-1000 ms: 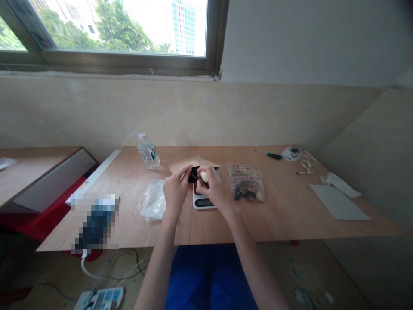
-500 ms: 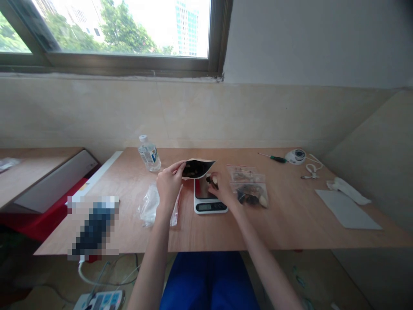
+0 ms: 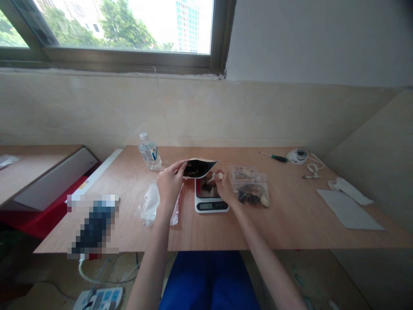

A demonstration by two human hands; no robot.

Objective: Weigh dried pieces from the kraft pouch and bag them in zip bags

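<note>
My left hand (image 3: pixel 170 178) pinches the edge of a pouch (image 3: pixel 199 168) with a dark inside, its mouth gaping toward me. Below and behind it stands a white kitchen scale (image 3: pixel 212 207) with a small display. Small dark pieces (image 3: pixel 207 187) lie on the scale's plate, partly hidden by the pouch and hand. Over the plate's right side, my right hand (image 3: pixel 226 189) has its fingertips closed on a small pale piece (image 3: pixel 220 175), too small to name. Just right of that hand are clear zip bags (image 3: pixel 252 189) holding dark and pale pieces.
Crumpled clear plastic bags (image 3: pixel 149 204) lie left of the scale, with a water bottle (image 3: pixel 150 153) behind. A screwdriver (image 3: pixel 278 158), a white dome camera (image 3: pixel 297 156) with cable, and a white sheet (image 3: pixel 350 209) occupy the right side. A blurred dark object (image 3: pixel 95 226) is at front left.
My right hand has shifted slightly right, and dark pieces now show on the scale's plate. A pale piece is more visible at its fingertips. My left hand still holds the pouch.
</note>
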